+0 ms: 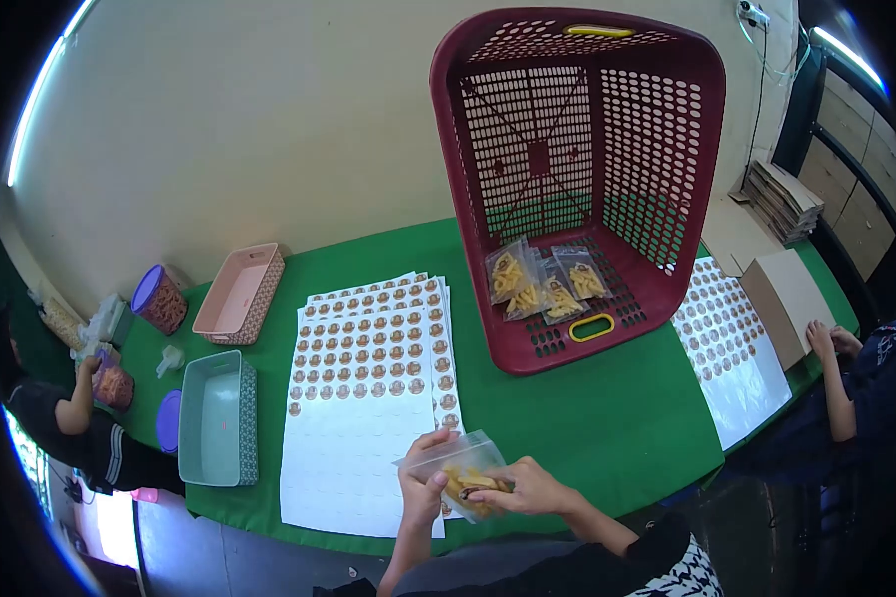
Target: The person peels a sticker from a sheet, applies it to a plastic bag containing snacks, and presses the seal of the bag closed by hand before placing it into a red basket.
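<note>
My left hand (421, 486) grips the left side of a clear plastic bag (463, 460) filled with yellow stick-shaped snacks. My right hand (530, 491) is closed at the bag's right side, its fingertips on a small dark round sticker (467, 493) on the front. Whether the sticker is fully pressed down is hidden by the fingers. Just beyond the bag lie stacked white sheets of round brown stickers (363, 343), the top one bare of stickers in its lower part. A dark red crate (513, 356) tipped on its side holds several similar snack bags (558, 298).
Pink (234, 298) and mint-green (209, 423) baskets and a purple-lidded jar (159, 298) stand left on the green tablecloth (567, 428). One person (75, 413) handles a jar there. At right, another person's hand (819, 340) touches a cardboard box (782, 303) beside another sticker sheet (742, 393).
</note>
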A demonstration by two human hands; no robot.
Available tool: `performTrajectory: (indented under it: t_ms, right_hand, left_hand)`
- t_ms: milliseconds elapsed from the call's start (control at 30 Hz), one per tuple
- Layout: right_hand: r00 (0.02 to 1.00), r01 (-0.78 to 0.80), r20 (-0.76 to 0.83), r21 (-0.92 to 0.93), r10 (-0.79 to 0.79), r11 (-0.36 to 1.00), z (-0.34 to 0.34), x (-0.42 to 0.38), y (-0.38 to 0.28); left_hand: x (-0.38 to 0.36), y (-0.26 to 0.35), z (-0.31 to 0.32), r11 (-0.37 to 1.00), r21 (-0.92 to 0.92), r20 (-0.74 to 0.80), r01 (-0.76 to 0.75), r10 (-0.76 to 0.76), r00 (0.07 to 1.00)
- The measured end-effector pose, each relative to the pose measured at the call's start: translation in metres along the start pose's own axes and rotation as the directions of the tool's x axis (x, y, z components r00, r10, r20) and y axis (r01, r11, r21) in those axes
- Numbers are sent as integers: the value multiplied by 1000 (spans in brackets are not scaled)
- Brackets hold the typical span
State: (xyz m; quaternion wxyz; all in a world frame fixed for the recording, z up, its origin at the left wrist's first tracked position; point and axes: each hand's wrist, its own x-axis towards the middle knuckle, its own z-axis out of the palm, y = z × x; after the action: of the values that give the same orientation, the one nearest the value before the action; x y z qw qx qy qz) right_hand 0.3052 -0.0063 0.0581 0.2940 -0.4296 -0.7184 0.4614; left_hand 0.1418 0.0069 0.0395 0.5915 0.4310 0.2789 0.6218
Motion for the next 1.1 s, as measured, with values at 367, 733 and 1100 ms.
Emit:
performTrajectory:
  t_ms: [367, 733, 1100]
  right_hand:
    - [990, 133, -57, 107, -128, 985, -7, 9, 4]
    - [932, 296, -254, 116, -260, 948, -9, 9, 3]
    - [892, 339, -343, 72, -296, 938, -5, 15, 6]
  left_hand:
    - [-8, 9, 5, 941, 213, -94, 264, -250, 964]
    - [3, -4, 10, 963, 241, 104, 120, -149, 983]
    - [5, 12, 15, 901, 374, 131, 220, -287, 949]
